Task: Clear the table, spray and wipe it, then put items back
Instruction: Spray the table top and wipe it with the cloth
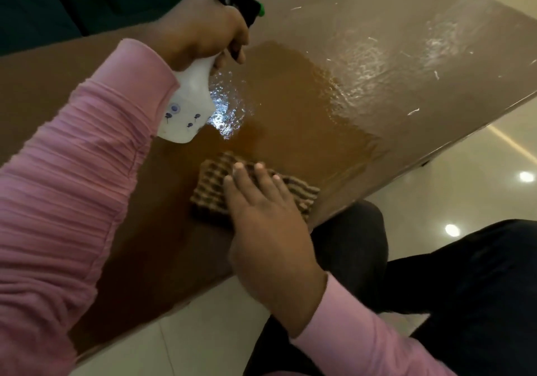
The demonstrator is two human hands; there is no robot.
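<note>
L grip: we see the left hand (203,27) clenched round the neck of the spray bottle (186,105), fingers curled at the black trigger.
Bottle: white body, held tilted above the table (406,70); green nozzle tip (262,9) points away from us over the top.
R grip: the right hand (261,210) lies flat, fingers straight & spread, pressing on the cloth (215,184), not curled round it.
Cloth: brown check, folded, on the table nr its front edge.
Table top: brown, glossy; we note a darker shiny patch (290,108), looks wet, b/w bottle & cloth.
Flecks: a few white scraps (413,111) on the far part.
Sleeves: pink, both arms.
Around: pale tiled floor (465,187), dark trousers (465,288) lower right.
</note>
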